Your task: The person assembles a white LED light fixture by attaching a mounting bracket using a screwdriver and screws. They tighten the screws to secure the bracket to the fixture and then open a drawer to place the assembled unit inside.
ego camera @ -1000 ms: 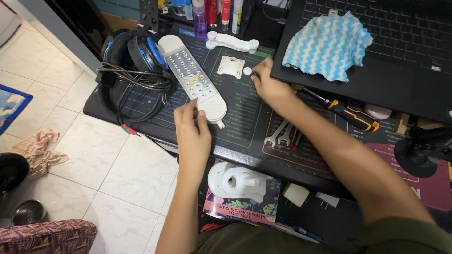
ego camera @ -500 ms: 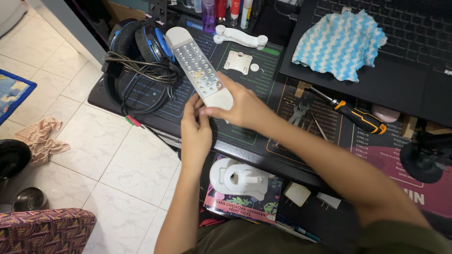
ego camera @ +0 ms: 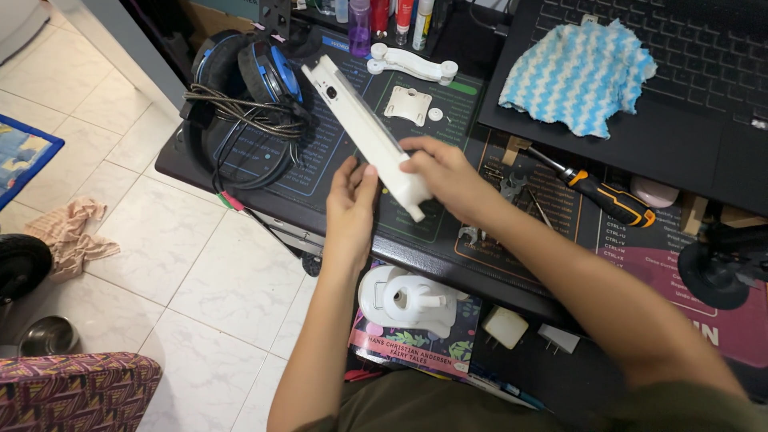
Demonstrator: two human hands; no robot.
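Two hands meet on a long white plastic handset (ego camera: 370, 134) at the centre of the frame, tilted on its edge above the dark counter (ego camera: 336, 210). The right hand (ego camera: 445, 175) has its fingers clamped over the lower end, thumb underneath; the left hand (ego camera: 352, 198) presses its fingers together, flat against the near side of that same end. The handset's upper end points toward the upper left, just beside the black and blue headphones (ego camera: 248, 76) with their coiled cable. Above the hands lie a small white plate (ego camera: 408, 105) and a white bone-shaped piece (ego camera: 411, 63). To the right, a screwdriver with an orange and black handle (ego camera: 602, 194) rests on the mat, and a blue and white cloth (ego camera: 578, 75) sits on the laptop (ego camera: 704, 120).
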